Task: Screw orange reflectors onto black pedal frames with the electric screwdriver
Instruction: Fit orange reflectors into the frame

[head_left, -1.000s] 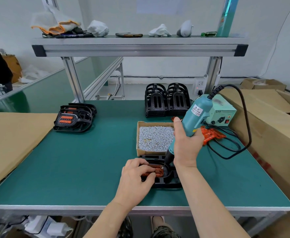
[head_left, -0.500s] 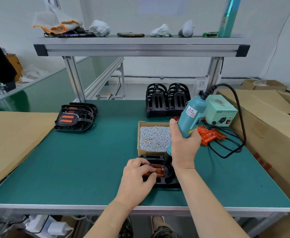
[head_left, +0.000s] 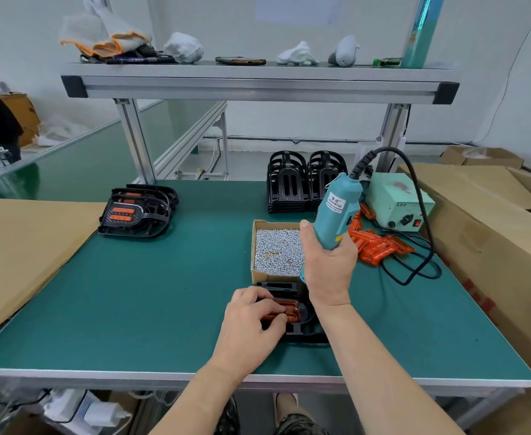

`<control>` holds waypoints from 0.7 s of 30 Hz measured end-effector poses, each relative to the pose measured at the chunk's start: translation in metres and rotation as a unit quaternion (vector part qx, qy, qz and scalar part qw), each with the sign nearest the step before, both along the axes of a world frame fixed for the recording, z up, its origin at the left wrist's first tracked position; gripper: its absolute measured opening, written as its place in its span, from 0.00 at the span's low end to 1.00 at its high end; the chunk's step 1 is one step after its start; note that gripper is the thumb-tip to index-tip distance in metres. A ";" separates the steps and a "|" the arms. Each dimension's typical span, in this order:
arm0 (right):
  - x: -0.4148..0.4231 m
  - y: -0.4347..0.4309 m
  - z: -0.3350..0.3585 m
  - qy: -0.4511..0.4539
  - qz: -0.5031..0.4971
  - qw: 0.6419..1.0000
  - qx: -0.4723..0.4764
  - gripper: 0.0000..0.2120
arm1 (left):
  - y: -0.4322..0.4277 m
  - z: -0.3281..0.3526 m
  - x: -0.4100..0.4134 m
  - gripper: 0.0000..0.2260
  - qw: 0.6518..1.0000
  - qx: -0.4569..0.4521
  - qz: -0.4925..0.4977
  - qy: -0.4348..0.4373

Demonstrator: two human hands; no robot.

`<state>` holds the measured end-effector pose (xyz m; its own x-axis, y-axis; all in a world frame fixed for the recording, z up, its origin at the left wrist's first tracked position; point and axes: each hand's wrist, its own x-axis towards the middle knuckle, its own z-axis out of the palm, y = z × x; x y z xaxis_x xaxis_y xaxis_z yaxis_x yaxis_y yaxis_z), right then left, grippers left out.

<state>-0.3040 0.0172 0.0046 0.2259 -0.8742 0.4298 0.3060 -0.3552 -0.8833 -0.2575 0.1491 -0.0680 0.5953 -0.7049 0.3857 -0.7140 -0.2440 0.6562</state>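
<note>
L hand (head_left: 249, 321) fingers curled, pinching orange reflector (head_left: 284, 313) onto black pedal frame (head_left: 301, 328); R hand (head_left: 328, 265) wrapped round electric screwdriver (head_left: 336, 215) (tip hidden).

Bright, even overhead light leaves only soft shadows on the surface (head_left: 132, 293), while wide-angle distortion bends the slightly blurred edges.

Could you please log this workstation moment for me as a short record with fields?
Left hand: holds the orange reflector down in the black pedal frame
Right hand: grips the electric screwdriver, tip down at the reflector's right end
Screws: in a cardboard box behind the frame
Spare reflectors: pile right of the box
Bare frames: two stacks at the back
Finished pedals: stack at far left
</note>
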 end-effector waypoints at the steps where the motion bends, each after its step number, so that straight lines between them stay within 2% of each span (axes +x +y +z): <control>1: 0.000 0.000 0.000 0.000 0.001 1.000 0.001 0.11 | 0.000 0.000 0.000 0.06 1.000 0.001 -0.001 -0.001; 8: -0.010 -0.008 0.002 -0.036 0.049 0.997 0.044 0.13 | 0.001 -0.001 0.001 0.05 1.000 0.002 -0.006 0.008; 10: -0.014 -0.010 0.002 -0.049 0.056 0.996 0.045 0.11 | 0.000 -0.001 0.001 0.05 1.000 -0.002 -0.005 0.005; 12: -0.017 -0.010 0.004 -0.058 0.070 0.995 0.042 0.09 | -0.001 -0.001 0.000 0.05 1.000 0.004 -0.010 -0.004; 17: -0.021 -0.022 0.023 -0.082 0.097 0.992 0.010 0.12 | -0.004 0.007 0.000 0.08 0.998 0.038 -0.001 -0.048; 21: -0.019 -0.030 0.031 -0.121 0.053 0.989 0.063 0.16 | -0.023 0.027 0.016 0.07 0.996 -0.024 0.036 -0.072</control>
<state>-0.3231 -0.0127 0.0359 0.2233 -0.9013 0.3711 0.5429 -0.2012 -0.8153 -0.2417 0.1265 -0.0406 0.5794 -0.6416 0.5027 -0.7837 -0.2690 0.5598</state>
